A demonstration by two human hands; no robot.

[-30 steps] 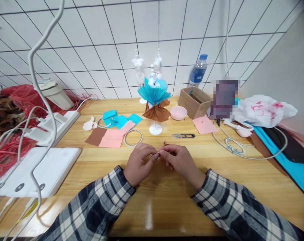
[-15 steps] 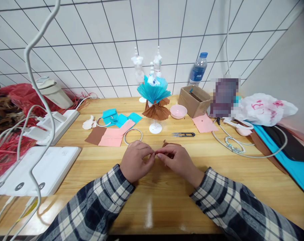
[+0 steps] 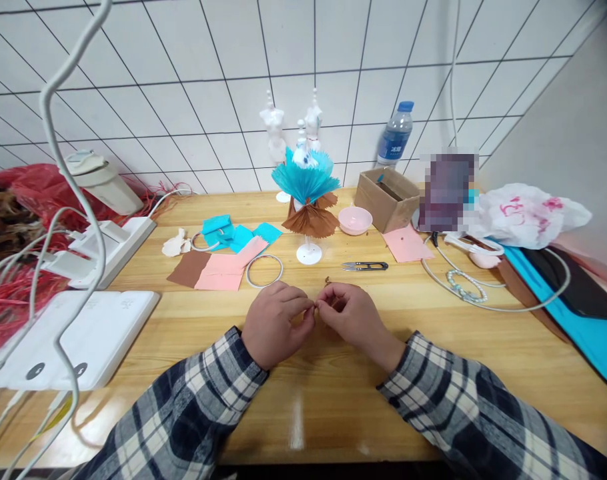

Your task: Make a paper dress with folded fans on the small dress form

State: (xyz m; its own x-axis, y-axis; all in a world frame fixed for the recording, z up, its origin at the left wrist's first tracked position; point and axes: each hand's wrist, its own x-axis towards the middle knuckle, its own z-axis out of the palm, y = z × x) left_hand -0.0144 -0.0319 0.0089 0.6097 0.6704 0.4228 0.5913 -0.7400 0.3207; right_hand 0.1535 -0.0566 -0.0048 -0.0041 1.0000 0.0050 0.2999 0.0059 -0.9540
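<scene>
My left hand (image 3: 279, 320) and my right hand (image 3: 352, 317) meet tip to tip over the table, thumbs and forefingers pinched. Whatever sits between the fingertips is too small to make out. A bit of brown paper (image 3: 327, 281) shows just behind my right hand, mostly covered by it. Beyond my hands stands a small white dress form (image 3: 303, 153) on a round base, wearing a pleated turquoise paper ruffle (image 3: 306, 183) over a brown paper one (image 3: 309, 220). Thread snips (image 3: 366, 266) lie past my right hand, and a plain ring (image 3: 264, 285) lies by my left.
Brown (image 3: 187, 268), pink (image 3: 218, 272) and turquoise paper (image 3: 217, 231) lie at left. A pink bowl (image 3: 355, 221), cardboard box (image 3: 387, 201) and water bottle (image 3: 395, 137) stand behind. White chargers (image 3: 98, 340) and a hanging cable (image 3: 96, 247) are at left, a beaded bracelet (image 3: 466, 287) at right.
Both hands shift slightly to the right, and my right hand's fingers curl more. Less of the brown paper shows behind my right hand. The view has moved a little.
</scene>
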